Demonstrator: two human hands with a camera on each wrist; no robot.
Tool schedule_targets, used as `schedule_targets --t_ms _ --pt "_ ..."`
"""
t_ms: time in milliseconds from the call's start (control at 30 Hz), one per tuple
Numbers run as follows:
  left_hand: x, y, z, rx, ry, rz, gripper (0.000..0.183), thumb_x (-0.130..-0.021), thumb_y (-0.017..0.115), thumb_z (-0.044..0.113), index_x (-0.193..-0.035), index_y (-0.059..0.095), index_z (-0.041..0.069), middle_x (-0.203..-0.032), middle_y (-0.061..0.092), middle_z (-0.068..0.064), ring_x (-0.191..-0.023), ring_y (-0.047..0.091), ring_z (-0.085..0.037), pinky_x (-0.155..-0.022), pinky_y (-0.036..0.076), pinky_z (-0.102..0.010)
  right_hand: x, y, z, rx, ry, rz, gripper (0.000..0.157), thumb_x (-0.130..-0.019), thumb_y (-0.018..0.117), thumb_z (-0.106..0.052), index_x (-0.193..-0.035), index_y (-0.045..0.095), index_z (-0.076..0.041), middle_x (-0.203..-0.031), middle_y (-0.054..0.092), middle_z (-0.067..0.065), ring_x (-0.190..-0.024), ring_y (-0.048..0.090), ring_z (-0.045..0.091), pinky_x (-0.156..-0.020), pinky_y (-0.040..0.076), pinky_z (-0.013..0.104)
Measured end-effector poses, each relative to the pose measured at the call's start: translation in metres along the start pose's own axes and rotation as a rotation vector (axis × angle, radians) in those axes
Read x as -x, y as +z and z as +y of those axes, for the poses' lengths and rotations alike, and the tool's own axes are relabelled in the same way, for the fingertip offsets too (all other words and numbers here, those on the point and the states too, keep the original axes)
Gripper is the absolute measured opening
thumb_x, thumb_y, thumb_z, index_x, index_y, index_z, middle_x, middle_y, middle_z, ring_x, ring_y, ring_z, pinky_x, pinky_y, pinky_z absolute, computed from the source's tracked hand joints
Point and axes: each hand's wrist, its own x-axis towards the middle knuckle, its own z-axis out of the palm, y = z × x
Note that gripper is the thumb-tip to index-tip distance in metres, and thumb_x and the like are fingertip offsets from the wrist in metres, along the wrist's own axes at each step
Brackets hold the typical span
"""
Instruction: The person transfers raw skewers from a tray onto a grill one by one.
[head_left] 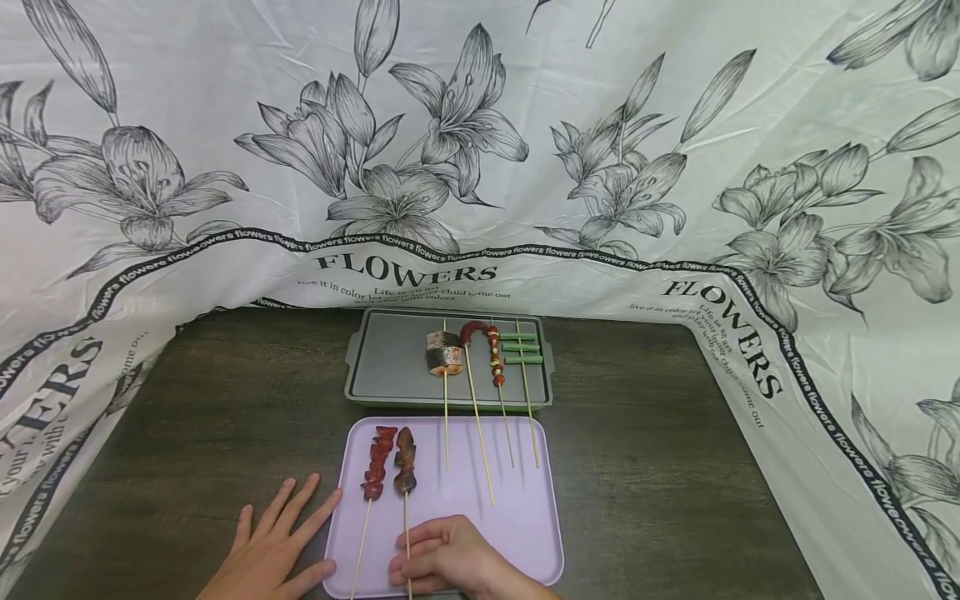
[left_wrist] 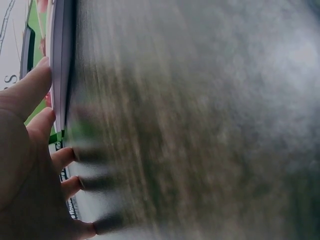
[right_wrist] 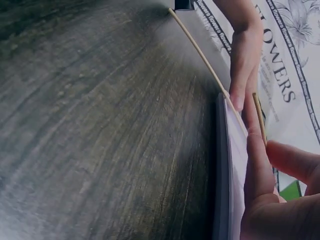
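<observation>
In the head view my right hand (head_left: 457,557) pinches the stick of a brown meat skewer (head_left: 405,462) between thumb and fingers, over the lower part of a lilac tray (head_left: 528,529). A red meat skewer (head_left: 377,467) lies to its left, its stick running past the tray's near edge. My left hand (head_left: 273,546) rests with fingers spread on the table beside the tray, thumb and index fingertip at its left rim. In the right wrist view the pinched stick (right_wrist: 259,117) shows between thumb and finger; the left wrist view shows the left fingers (left_wrist: 40,82) along the tray side.
Behind the tray stands a grey grill pan (head_left: 393,358). On it lie a chunky fish-like skewer (head_left: 444,354), a curved red piece (head_left: 474,332), a small-bead skewer (head_left: 495,358) and a green-stalk skewer (head_left: 521,348), their sticks reaching over the tray. Flower-printed cloth (head_left: 585,287) hangs behind.
</observation>
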Motion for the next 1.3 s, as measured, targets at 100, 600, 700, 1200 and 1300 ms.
schedule_targets --t_ms 100,600,700,1200,1300 --pt "0.000 0.000 -0.001 -0.011 0.014 0.014 0.075 -0.080 0.052 0.074 -0.145 0.038 0.041 -0.152 0.032 -0.009 -0.135 0.026 -0.043 -0.090 0.015 -0.080 0.002 -0.001 0.000 -0.009 -0.010 -0.002 0.024 -0.080 0.069 0.008 -0.104 0.065 0.008 -0.090 0.071 0.022 -0.081 0.071 0.024 -0.067 0.057 0.033" --pt "0.000 -0.001 -0.001 -0.005 0.020 0.013 0.076 -0.080 0.052 0.074 -0.146 0.037 0.040 -0.153 0.030 -0.009 -0.136 0.024 -0.042 -0.091 0.015 -0.080 0.016 -0.005 -0.009 0.011 -0.122 -0.019 0.028 -0.081 0.068 0.006 -0.108 0.063 0.012 -0.093 0.069 0.027 -0.082 0.071 0.026 -0.065 0.057 0.031" --pt "0.000 -0.002 -0.001 -0.003 0.018 0.010 0.076 -0.080 0.052 0.074 -0.146 0.037 0.039 -0.153 0.030 -0.009 -0.136 0.024 -0.043 -0.091 0.015 -0.080 0.019 -0.003 -0.014 0.025 -0.146 -0.044 0.029 -0.082 0.068 0.006 -0.109 0.063 0.012 -0.094 0.069 0.027 -0.082 0.071 0.026 -0.065 0.057 0.031" --pt "-0.002 -0.002 -0.001 -0.010 0.014 0.001 0.076 -0.079 0.051 0.075 -0.146 0.037 0.040 -0.153 0.030 -0.009 -0.136 0.024 -0.043 -0.090 0.014 -0.081 0.012 0.000 -0.057 0.104 -0.214 -0.046 0.026 -0.085 0.068 0.002 -0.110 0.064 0.007 -0.094 0.070 0.024 -0.082 0.072 0.024 -0.064 0.058 0.031" --pt "-0.002 -0.001 -0.001 -0.013 0.017 0.004 0.076 -0.079 0.051 0.075 -0.146 0.036 0.041 -0.153 0.031 -0.008 -0.136 0.024 -0.042 -0.090 0.015 -0.081 0.008 0.000 -0.064 0.111 -0.207 -0.030 0.025 -0.085 0.067 0.001 -0.110 0.064 0.006 -0.093 0.071 0.022 -0.081 0.072 0.024 -0.064 0.058 0.031"
